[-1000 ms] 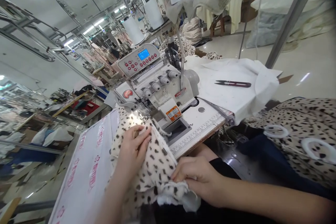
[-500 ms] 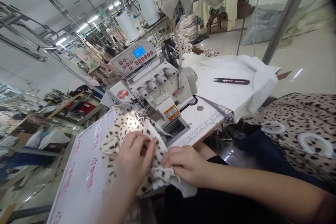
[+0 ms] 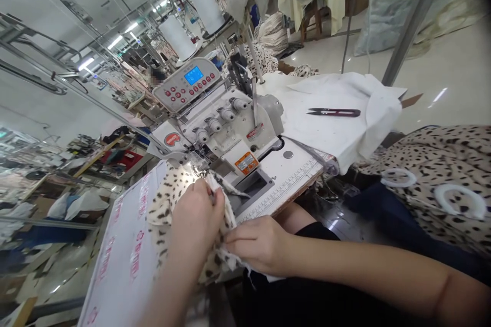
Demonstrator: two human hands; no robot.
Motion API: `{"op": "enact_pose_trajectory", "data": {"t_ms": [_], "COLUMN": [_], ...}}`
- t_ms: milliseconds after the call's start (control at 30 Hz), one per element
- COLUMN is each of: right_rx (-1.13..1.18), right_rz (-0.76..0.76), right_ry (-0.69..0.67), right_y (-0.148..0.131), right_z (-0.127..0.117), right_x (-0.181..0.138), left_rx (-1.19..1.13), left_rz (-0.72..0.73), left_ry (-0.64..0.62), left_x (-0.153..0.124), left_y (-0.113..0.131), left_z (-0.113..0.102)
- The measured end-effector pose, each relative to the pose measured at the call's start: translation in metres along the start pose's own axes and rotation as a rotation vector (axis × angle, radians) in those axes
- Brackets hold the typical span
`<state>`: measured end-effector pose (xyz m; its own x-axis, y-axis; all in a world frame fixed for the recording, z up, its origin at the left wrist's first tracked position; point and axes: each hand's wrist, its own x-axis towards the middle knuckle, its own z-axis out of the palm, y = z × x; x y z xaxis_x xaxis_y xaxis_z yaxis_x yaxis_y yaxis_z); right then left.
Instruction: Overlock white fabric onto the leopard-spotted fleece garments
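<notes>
Cream fabric with dark spots [image 3: 163, 209] lies on the bed of a white overlock sewing machine [image 3: 230, 127], its far end under the lit presser foot [image 3: 198, 169]. My left hand [image 3: 197, 212] is closed on the fabric just in front of the foot, thumb and fingers pinching near the edge. Nearer to me, my right hand [image 3: 257, 245] grips the same fabric by its fuzzy white edge. The part of the cloth inside both hands is hidden. A loose strip trails along the machine's right side.
Thread snips [image 3: 333, 112] lie on white cloth [image 3: 307, 92] to the right of the machine. More spotted fabric [image 3: 441, 163] with white rings is heaped at the far right. Thread cones [image 3: 176, 36] stand behind the control panel [image 3: 187, 84]. A metal post [image 3: 418, 20] rises at the right.
My left hand has moved slightly up toward the presser foot and its fingers have closed on the fabric. My right hand has shifted a little left, still gripping the edge. The view has tilted slightly.
</notes>
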<state>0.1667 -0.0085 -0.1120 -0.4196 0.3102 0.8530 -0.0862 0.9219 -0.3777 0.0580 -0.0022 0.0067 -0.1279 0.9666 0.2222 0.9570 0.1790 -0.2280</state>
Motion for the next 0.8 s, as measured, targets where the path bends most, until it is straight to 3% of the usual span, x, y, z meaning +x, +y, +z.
{"op": "enact_pose_trajectory", "data": {"t_ms": [133,367,567,700,800], "right_rx": [-0.004,0.108,0.350,0.504,0.529], "right_rz": [0.002,0.090,0.182,0.254,0.277], "right_ry": [0.046,0.146,0.208,0.251,0.238], "right_y": [0.002,0.002,0.000,-0.005,-0.006], "right_z": [0.001,0.004,0.002,-0.011,-0.017], "right_x": [-0.001,0.004,0.004,0.001,0.002], "left_rx": [0.053,-0.260,-0.334,-0.499,-0.534], "left_rz": [0.040,0.057,0.193,0.311,0.298], "left_ry": [-0.048,-0.071,0.136,0.277,0.351], "left_x": [0.002,0.011,0.005,-0.011,-0.018], "left_y": [-0.004,-0.020,-0.015,-0.032,-0.044], "left_z": [-0.002,-0.011,0.012,0.027,0.035]}}
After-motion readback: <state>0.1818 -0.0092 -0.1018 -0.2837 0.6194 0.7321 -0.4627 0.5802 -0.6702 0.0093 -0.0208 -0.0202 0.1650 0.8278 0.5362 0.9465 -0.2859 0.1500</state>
